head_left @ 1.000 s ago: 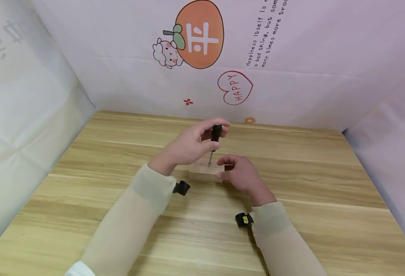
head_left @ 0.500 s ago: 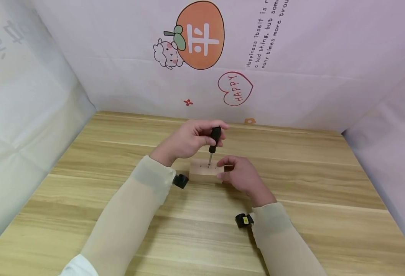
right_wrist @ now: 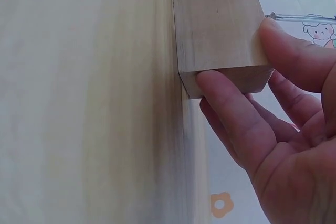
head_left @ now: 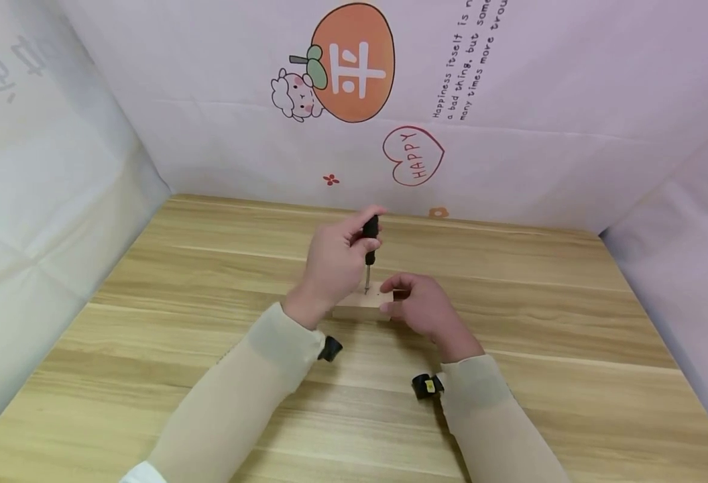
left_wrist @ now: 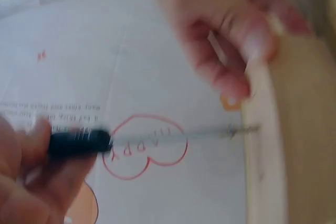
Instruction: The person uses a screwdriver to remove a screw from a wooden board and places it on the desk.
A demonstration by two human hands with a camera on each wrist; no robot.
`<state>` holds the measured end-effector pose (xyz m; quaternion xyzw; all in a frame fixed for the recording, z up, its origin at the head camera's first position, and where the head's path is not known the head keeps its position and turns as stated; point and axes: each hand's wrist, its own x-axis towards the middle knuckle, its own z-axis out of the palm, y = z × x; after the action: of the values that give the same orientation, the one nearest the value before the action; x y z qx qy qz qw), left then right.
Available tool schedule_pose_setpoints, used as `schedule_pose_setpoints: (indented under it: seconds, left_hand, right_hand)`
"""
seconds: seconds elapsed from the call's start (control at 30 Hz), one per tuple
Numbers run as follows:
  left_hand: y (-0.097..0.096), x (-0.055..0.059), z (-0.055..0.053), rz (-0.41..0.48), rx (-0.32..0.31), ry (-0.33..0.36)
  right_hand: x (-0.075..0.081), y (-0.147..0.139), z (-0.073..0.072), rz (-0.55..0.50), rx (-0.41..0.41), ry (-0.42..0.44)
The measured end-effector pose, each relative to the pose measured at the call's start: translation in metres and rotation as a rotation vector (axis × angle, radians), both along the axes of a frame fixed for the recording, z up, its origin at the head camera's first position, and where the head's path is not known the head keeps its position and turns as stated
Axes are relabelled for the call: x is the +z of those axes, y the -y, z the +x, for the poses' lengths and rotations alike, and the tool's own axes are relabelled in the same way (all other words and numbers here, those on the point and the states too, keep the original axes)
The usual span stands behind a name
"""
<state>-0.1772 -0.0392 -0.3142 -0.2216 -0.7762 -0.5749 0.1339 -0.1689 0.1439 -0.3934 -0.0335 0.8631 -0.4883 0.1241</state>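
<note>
Tabletop (head_left: pixel 541 315) beneath; left hand (head_left: pixel 336 261) grips a screwdriver (head_left: pixel 370 256); right hand (head_left: pixel 422 305) holds a wooden block (head_left: pixel 360 312) at one end.

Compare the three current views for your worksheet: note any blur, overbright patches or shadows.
Left wrist: the screwdriver and block are blurred, the upper-left corner washed bright; right wrist: the block's near edges and the right hand look fairly sharp, the table soft; head: mostly clear, soft shadows beside the sleeves.
</note>
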Motion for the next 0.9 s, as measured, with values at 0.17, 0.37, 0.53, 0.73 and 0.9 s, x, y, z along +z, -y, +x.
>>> schedule_pose_setpoints:
  seconds: [0.17,0.37,0.53,0.73,0.9]
  left_hand:
    - [0.001,-0.002,0.006,-0.008,0.051,-0.026]
    - [0.018,0.005,-0.008,-0.022,-0.328,0.094]
    - [0.023,0.008,-0.02,0.007,-0.497,0.155]
    - [0.02,0.008,-0.019,0.034,-0.376,0.17]
    - [0.015,0.005,-0.014,0.086,-0.241,0.157]
  right_hand:
    - [0.002,0.001,0.001,0.017,-0.011,0.002]
    - [0.004,0.001,0.002,-0.001,-0.013,0.022]
    - [0.003,0.001,0.002,-0.01,-0.012,0.028]
    - [0.003,0.001,0.002,-0.011,-0.006,0.023]
    - [0.003,0.001,0.003,-0.012,-0.005,0.018]
